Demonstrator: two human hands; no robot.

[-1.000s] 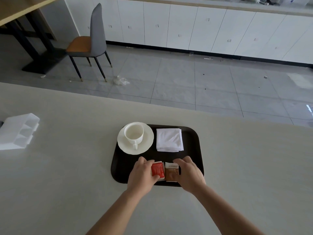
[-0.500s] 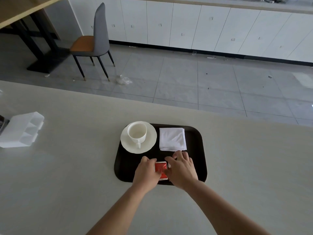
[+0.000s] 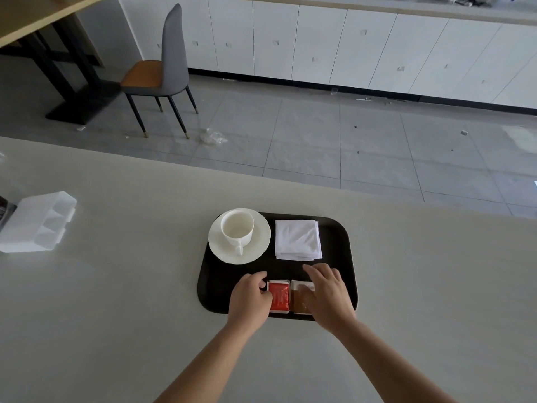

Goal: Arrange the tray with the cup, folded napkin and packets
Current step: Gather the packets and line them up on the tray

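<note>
The brown packet (image 3: pixel 296 304) shows again, side by side with the red packet (image 3: pixel 279 296) at the near edge of the tray (image 3: pixel 334 251). The right hand (image 3: pixel 325 292) lies flat on the brown one, grip open. The left hand (image 3: pixel 251 298) touches the red one with curled fingers, and I cannot tell its grip, but the job looks nearly done.

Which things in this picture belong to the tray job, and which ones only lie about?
For the job: tray, cup, saucer, folded napkin, red packet, brown packet, left hand, right hand.

Lying about: white plastic box, chair, crumpled wrapper.
</note>
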